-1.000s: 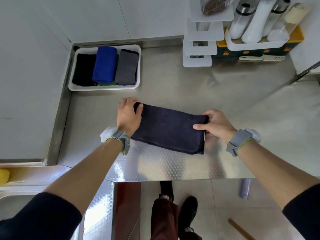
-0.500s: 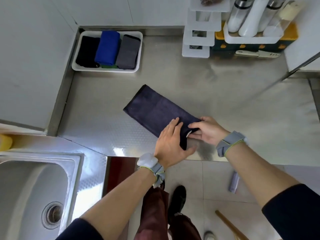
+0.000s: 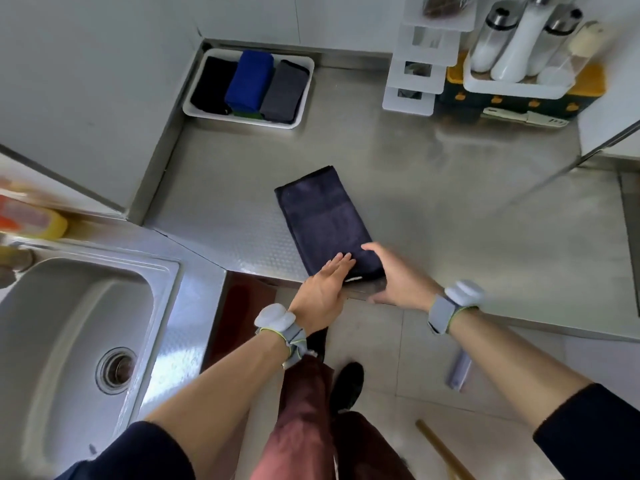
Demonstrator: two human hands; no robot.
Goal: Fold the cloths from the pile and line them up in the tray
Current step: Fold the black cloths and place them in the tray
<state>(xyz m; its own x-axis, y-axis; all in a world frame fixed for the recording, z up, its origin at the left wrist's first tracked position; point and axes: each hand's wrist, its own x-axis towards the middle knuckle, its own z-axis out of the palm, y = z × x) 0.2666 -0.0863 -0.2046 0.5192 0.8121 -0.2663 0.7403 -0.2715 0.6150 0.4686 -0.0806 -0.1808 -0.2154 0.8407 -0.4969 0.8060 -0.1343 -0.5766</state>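
Observation:
A dark navy cloth (image 3: 322, 213), folded into a long strip, lies on the steel counter and points away from me. Its near end reaches the counter's front edge. My left hand (image 3: 325, 289) presses flat on that near end with straight fingers. My right hand (image 3: 394, 275) grips the near right corner, fingers over the top and thumb below the edge. The white tray (image 3: 239, 119) stands in the back left corner. A black cloth (image 3: 211, 84), a blue cloth (image 3: 247, 79) and a grey cloth (image 3: 284, 90) lie folded side by side in it, with a strip of green beneath.
A steel sink (image 3: 69, 341) is set in at the near left, with a yellow bottle (image 3: 45, 223) behind it. At the back right stand a white stepped rack (image 3: 422, 64) and a holder of condiment bottles (image 3: 519, 46). My legs and the floor lie below the counter edge.
The cloth has swung from crosswise to lengthwise, away from me. My left hand left its far end and now presses the near end beside my right hand.

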